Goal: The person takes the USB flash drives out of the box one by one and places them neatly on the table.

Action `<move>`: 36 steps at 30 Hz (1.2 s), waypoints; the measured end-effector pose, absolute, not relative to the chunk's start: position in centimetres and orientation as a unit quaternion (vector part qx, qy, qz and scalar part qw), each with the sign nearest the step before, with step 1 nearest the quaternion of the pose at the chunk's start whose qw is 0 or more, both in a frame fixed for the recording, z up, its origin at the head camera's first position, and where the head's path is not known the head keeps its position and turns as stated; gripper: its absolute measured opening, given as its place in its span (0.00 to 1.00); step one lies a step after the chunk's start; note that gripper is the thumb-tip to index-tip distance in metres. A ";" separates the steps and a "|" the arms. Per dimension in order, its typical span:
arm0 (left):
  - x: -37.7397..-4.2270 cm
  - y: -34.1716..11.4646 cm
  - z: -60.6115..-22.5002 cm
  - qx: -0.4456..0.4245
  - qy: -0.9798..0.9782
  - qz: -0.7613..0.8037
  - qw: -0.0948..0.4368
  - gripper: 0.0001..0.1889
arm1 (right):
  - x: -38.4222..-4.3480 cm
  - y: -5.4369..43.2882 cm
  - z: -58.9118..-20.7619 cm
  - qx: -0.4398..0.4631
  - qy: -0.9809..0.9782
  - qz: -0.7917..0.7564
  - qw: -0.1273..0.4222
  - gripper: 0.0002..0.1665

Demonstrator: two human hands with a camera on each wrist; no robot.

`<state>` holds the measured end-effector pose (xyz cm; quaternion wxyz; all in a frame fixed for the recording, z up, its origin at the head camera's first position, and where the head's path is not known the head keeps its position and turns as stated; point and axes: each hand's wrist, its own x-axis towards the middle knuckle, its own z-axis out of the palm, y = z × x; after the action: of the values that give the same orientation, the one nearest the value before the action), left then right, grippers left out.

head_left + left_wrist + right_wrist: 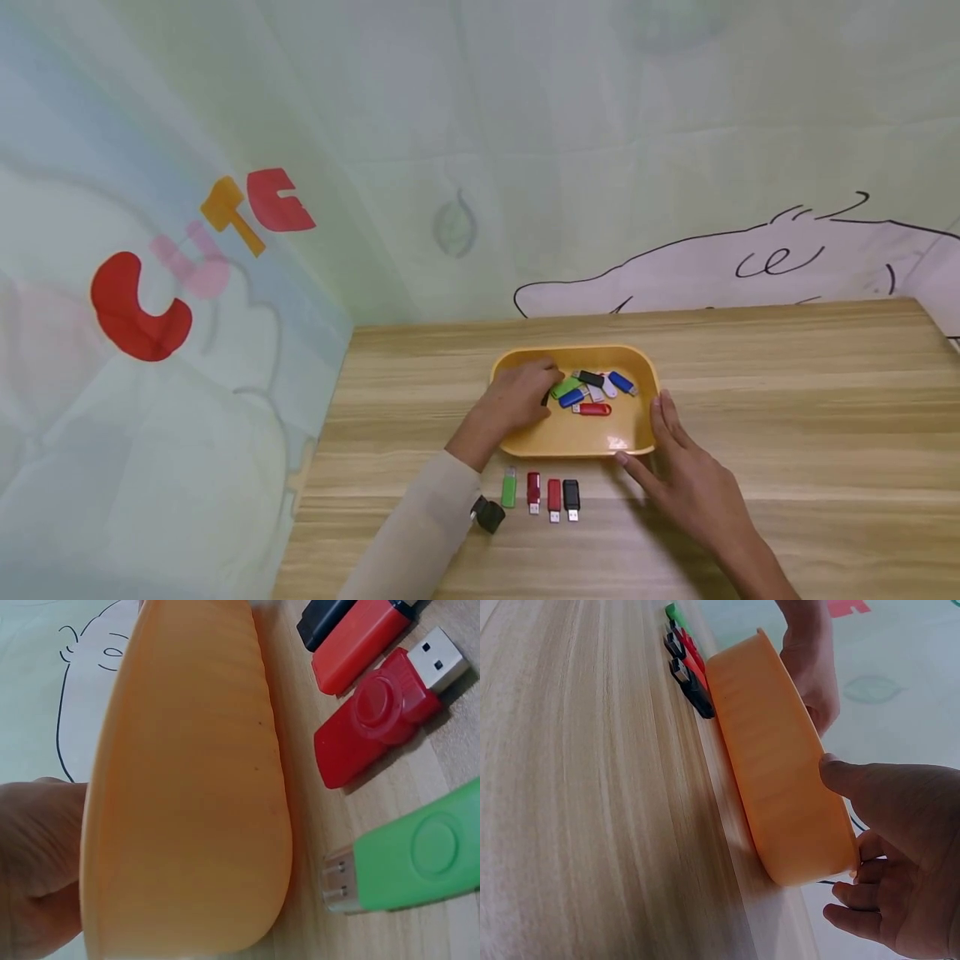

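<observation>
"What lay nearest?"

"A dark stick (491,517) beside the left sleeve (416,533). Just past it came a row of USB sticks, left to right: a green stick (509,490), a dark red stick (533,488), a red stick (553,494) and a black stick (571,495)."

"And beyond the row?"

"The orange tray (577,438). The right hand (693,487) was at its near right corner, thumb and fingers loosely extended against the rim. The left hand (517,396) reached into the left end, fingers bent beside the loose pile (591,393) of sticks. I couldn't tell whether they grasped one."

"Which step was that?"

"Picking a stick from the tray, I'd judge, with the right hand steadying it. The next move probably called for a sure pinch on a single stick and a lift clear of the rim."

"Any brands?"

"None I could read on the sticks or tray."

"Any writing farther off?"

"On the far left, the backdrop (405,192) bore colourful letters (142,321) reading 'CUTE'. Farther right was a line drawing (675,271); its e-like loop looked drawn, not written."
</observation>
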<state>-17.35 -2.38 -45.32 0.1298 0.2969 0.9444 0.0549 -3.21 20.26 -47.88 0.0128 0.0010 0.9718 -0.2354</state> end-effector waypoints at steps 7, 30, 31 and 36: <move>-17.5 -2.8 -45.2 0.292 0.946 0.057 0.128 0.22 | -3.3 20.1 -47.7 0.002 0.972 -0.235 0.016 0.61; -16.9 -3.3 -44.7 0.262 0.955 0.049 0.130 0.20 | -3.4 20.1 -47.8 0.005 0.972 -0.235 0.031 0.63; -16.9 -3.3 -44.7 0.262 0.955 0.049 0.130 0.20 | -3.4 20.1 -47.8 0.006 0.972 -0.235 0.032 0.63; -16.7 -3.3 -44.4 0.264 0.955 0.056 0.127 0.22 | -3.3 20.1 -47.8 0.006 0.972 -0.234 0.034 0.63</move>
<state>-16.73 -3.30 -44.40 0.1273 0.2636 0.9546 0.0558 -3.35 20.08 -47.76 0.0344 0.0057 0.9716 -0.2342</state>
